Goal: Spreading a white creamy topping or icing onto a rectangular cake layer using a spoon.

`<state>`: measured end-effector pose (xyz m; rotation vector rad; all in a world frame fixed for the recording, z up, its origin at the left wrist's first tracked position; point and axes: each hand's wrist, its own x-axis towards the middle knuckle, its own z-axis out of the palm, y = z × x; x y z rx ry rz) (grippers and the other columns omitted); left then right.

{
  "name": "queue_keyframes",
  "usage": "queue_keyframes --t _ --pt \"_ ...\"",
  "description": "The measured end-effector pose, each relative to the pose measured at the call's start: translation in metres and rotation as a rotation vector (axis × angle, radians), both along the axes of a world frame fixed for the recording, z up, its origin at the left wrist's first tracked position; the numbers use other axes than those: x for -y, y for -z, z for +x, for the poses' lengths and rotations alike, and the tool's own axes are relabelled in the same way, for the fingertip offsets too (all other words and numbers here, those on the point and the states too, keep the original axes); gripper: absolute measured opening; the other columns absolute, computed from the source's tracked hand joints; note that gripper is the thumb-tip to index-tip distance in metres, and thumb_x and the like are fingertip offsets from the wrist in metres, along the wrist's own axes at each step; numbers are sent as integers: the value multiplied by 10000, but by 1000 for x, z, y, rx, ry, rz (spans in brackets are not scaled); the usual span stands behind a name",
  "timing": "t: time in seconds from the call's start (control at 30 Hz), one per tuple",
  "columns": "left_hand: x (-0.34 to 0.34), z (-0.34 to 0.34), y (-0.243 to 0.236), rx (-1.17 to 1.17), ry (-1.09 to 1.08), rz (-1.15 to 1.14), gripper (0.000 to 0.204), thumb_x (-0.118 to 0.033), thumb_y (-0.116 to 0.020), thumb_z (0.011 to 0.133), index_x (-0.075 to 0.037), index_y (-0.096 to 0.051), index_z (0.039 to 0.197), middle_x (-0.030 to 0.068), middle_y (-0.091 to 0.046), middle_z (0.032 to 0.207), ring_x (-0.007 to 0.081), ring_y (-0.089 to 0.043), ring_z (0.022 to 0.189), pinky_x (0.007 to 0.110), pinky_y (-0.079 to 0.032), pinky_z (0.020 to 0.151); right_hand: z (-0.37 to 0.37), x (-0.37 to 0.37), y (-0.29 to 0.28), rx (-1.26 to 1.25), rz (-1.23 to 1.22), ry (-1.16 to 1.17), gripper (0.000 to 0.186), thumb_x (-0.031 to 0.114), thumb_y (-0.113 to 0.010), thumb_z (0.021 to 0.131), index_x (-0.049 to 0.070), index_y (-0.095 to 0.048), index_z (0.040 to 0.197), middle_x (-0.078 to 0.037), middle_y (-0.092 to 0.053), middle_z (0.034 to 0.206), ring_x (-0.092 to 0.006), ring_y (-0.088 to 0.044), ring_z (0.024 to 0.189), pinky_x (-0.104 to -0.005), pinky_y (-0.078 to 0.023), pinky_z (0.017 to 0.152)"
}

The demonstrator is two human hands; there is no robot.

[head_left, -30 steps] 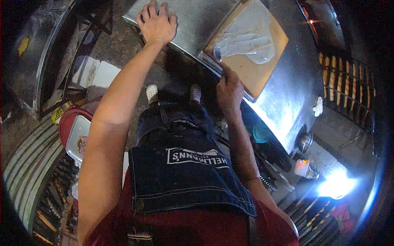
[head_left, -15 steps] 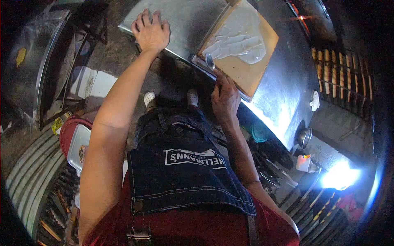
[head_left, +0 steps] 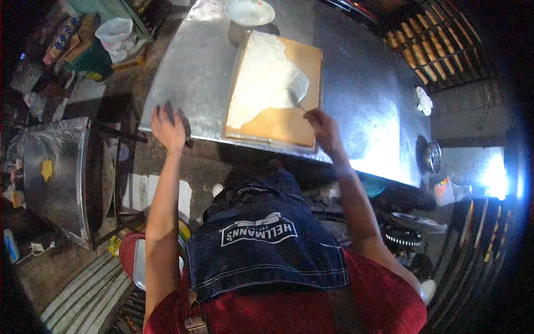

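A flat sheet cake [head_left: 289, 125] in a shallow tray lies on the metal table. White cream [head_left: 261, 72] covers much of its left and middle, while golden surface shows along the right and near sides. My right hand [head_left: 327, 132] is closed at the cake's right near edge, fingers pinched round the handle of a spoon. The spoon's bowl end is blurred against the cream. My left hand [head_left: 169, 128] rests with fingers spread at the table's near left edge, touching nothing but the table.
A white bowl [head_left: 249, 12] stands beyond the cake on the metal table [head_left: 367, 111]. A rack of long bread-like sticks [head_left: 431, 47] is at the far right. A metal bowl [head_left: 431, 156] sits by the table's right end. Another metal-topped table [head_left: 55, 183] stands left.
The view has shifted, and the white bowl now shows. My right hand has moved from the tray's near edge to over the cake's right side with the spoon. My left hand stays at the table edge.
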<state>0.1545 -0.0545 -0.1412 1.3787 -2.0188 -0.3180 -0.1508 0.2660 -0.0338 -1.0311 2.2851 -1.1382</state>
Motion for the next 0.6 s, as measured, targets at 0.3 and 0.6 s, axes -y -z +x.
queue_keyframes --t 0.3,0.6 --pt "-215 -28 -22 -735 159 1076 273 -146 -631 1004 7 -625 1230 99 -710 1055 168 -678 929 303 -550 834 -274 69 38 42 -260 -232 283 268 -559 1025 23 -642 1141 -52 -668 1004 -151 -602 992 -313 -466 910" --pt "-243 -96 -43 -849 -143 1087 431 -89 -638 970 156 -510 1301 198 -701 1090 256 -721 917 343 -593 838 -344 164 95 -97 -23 -112 403 337 -512 1015 31 -635 1246 -179 -674 1252 -361 -628 1162 -430 -467 976"
